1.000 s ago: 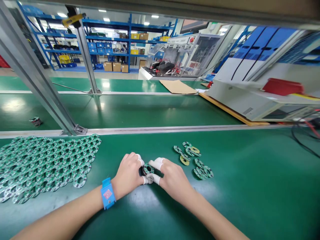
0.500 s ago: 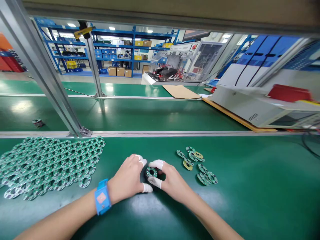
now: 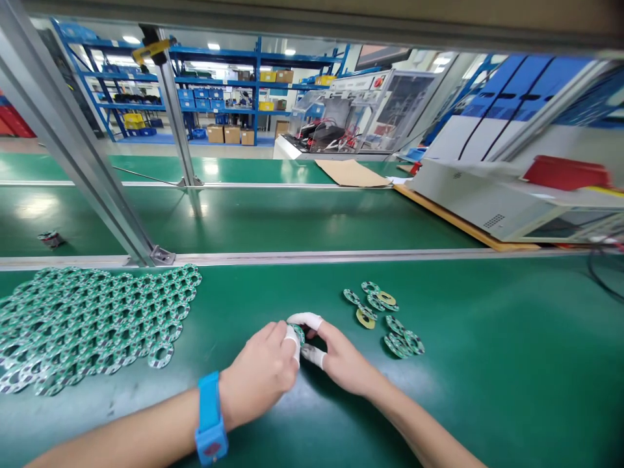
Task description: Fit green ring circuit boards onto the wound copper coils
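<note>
My left hand [image 3: 260,374] and my right hand [image 3: 336,357] meet low in the middle of the green bench [image 3: 487,364]. Between their fingertips sits a small green ring-shaped circuit board [image 3: 298,333], mostly covered by my left fingers. Both hands wear white finger cots and are pinched closed on it. A blue wrist strap [image 3: 210,419] circles my left wrist. To the right of my right hand lies a small group of loose ring boards [image 3: 385,315], two of them yellowish. A large spread of the same green ring boards [image 3: 92,318] covers the bench to the left.
An aluminium rail [image 3: 316,257] crosses the bench behind my hands, with a slanted metal post [image 3: 82,156] at the left. A white machine [image 3: 497,201] and black cables [image 3: 604,273] sit at the right. Blue shelving [image 3: 219,91] stands far behind.
My left hand has rolled over so its fingers now cover the ring board, which showed between both hands before. Both hands stayed in about the same spot.
</note>
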Tool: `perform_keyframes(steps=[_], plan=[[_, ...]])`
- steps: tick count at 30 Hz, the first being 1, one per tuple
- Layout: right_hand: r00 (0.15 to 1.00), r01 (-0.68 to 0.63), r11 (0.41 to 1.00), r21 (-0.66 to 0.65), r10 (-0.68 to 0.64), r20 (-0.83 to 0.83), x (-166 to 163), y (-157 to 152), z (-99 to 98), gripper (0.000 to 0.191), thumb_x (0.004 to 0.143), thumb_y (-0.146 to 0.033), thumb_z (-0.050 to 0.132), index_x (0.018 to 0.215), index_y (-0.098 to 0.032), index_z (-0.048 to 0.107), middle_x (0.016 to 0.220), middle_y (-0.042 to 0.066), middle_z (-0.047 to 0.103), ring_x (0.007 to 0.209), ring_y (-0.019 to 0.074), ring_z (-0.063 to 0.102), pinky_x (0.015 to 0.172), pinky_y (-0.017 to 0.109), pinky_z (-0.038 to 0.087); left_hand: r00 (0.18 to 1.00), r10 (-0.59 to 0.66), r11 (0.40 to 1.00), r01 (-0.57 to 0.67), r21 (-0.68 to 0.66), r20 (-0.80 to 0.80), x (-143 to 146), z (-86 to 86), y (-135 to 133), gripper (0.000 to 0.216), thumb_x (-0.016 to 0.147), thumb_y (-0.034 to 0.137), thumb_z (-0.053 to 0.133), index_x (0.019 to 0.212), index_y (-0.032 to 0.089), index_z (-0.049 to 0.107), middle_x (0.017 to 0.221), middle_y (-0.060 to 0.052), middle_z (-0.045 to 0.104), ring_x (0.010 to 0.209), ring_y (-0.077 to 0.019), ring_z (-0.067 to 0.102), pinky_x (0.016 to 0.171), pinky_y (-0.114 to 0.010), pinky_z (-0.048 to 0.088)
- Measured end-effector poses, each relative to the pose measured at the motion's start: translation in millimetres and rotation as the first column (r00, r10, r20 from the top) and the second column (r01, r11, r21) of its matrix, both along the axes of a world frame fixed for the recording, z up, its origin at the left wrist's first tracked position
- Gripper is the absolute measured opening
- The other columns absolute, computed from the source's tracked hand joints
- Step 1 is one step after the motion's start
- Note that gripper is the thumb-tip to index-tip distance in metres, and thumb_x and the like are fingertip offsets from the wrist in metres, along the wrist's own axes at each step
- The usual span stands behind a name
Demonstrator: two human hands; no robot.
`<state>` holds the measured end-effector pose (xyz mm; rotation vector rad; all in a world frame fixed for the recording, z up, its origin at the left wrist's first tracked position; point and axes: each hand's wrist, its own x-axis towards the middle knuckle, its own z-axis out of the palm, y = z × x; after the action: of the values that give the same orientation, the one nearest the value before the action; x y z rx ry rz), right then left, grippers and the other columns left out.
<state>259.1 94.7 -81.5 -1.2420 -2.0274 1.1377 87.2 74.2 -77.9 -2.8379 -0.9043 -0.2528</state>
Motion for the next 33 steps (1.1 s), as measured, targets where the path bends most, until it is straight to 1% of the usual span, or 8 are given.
perform_keyframes(steps=[5, 8, 11, 14, 16, 20, 25, 33], plan=[[1.000, -0.012, 0.999, -0.032, 0.011, -0.023, 3.7, 0.0, 1.8, 0.041, 0.070, -0.015, 0.050, 0.111, -0.018, 0.055, 0.106, 0.008, 0.060, 0.094, 0.0201, 0.055, 0.087, 0.037, 0.045, 1.000, 0.007, 1.000, -0.006, 0.019, -0.021, 3.4, 0.5, -3.6, 0.019, 0.084, 0.008, 0.045, 0.086, 0.008, 0.064, 0.093, -0.016, 0.062, 0.102, -0.0296, 0.054, 0.088, -0.041, 0.042], [0.990, 0.011, 0.993, -0.116, -0.028, -0.141, 11.8, 5.5, 3.8, 0.044, 0.070, -0.023, 0.054, 0.113, -0.016, 0.053, 0.105, 0.009, 0.060, 0.093, 0.0199, 0.057, 0.084, 0.036, 0.047, 0.990, 0.107, 0.978, -0.090, -0.187, 0.086, -2.2, 10.8, 2.0, 0.020, 0.081, 0.005, 0.046, 0.089, 0.012, 0.063, 0.092, -0.010, 0.062, 0.093, -0.0236, 0.056, 0.083, -0.036, 0.044], [0.962, 0.145, 0.972, -0.186, -0.182, -0.202, 13.0, 9.6, 4.4, 0.031, 0.072, -0.031, 0.053, 0.098, -0.015, 0.056, 0.087, 0.007, 0.062, 0.074, 0.0179, 0.060, 0.067, 0.031, 0.051, 0.923, 0.274, 0.885, -0.133, -0.445, 0.270, -9.9, 19.3, 10.4, 0.026, 0.077, 0.010, 0.053, 0.101, 0.017, 0.059, 0.097, -0.006, 0.059, 0.091, -0.0196, 0.054, 0.083, -0.031, 0.045], [0.959, 0.207, 0.954, -0.216, -0.241, -0.146, 5.5, 9.1, 3.1, 0.024, 0.075, -0.036, 0.052, 0.085, -0.015, 0.058, 0.068, 0.003, 0.059, 0.055, 0.0144, 0.055, 0.049, 0.026, 0.046, 0.856, 0.381, 0.794, -0.110, -0.597, 0.348, -11.5, 16.2, 17.1, 0.040, 0.073, 0.025, 0.066, 0.111, 0.016, 0.056, 0.102, -0.007, 0.057, 0.093, -0.0203, 0.053, 0.084, -0.031, 0.045], [0.967, 0.224, 0.961, -0.162, -0.240, -0.085, -0.7, 7.4, 2.1, 0.021, 0.076, -0.035, 0.051, 0.079, -0.016, 0.058, 0.061, 0.001, 0.058, 0.050, 0.0130, 0.051, 0.045, 0.024, 0.042, 0.846, 0.394, 0.765, -0.084, -0.639, 0.360, -9.3, 9.0, 20.1, 0.037, 0.072, 0.029, 0.068, 0.106, 0.017, 0.059, 0.097, -0.005, 0.058, 0.089, -0.0192, 0.054, 0.081, -0.030, 0.045], [0.965, 0.236, 0.966, 0.103, -0.246, 0.091, -7.9, 4.6, 3.6, 0.015, 0.075, -0.028, 0.052, 0.068, -0.017, 0.059, 0.057, 0.000, 0.056, 0.051, 0.0132, 0.049, 0.050, 0.025, 0.039, 0.831, 0.396, 0.767, -0.064, -0.638, 0.392, -4.7, -2.4, 23.3, 0.025, 0.074, 0.031, 0.069, 0.093, 0.017, 0.063, 0.088, -0.003, 0.059, 0.083, -0.0169, 0.054, 0.076, -0.027, 0.043], [0.915, 0.139, 0.930, 0.341, -0.252, 0.314, -9.5, 0.5, 13.3, 0.016, 0.077, -0.022, 0.048, 0.068, -0.019, 0.060, 0.057, 0.000, 0.056, 0.057, 0.0155, 0.051, 0.054, 0.025, 0.037, 0.843, 0.395, 0.777, -0.094, -0.623, 0.366, -4.5, -1.7, 23.6, 0.021, 0.074, 0.033, 0.069, 0.085, 0.017, 0.063, 0.083, -0.001, 0.058, 0.079, -0.0158, 0.053, 0.070, -0.025, 0.041], [0.829, -0.009, 0.885, 0.465, -0.254, 0.499, -12.7, -2.0, 9.2, 0.018, 0.080, -0.017, 0.043, 0.073, -0.019, 0.060, 0.066, 0.002, 0.057, 0.060, 0.0155, 0.052, 0.054, 0.024, 0.034, 0.845, 0.407, 0.785, -0.131, -0.605, 0.346, -4.6, -1.8, 22.6, 0.020, 0.073, 0.033, 0.069, 0.080, 0.017, 0.060, 0.080, 0.000, 0.056, 0.075, -0.0149, 0.052, 0.066, -0.024, 0.039]])
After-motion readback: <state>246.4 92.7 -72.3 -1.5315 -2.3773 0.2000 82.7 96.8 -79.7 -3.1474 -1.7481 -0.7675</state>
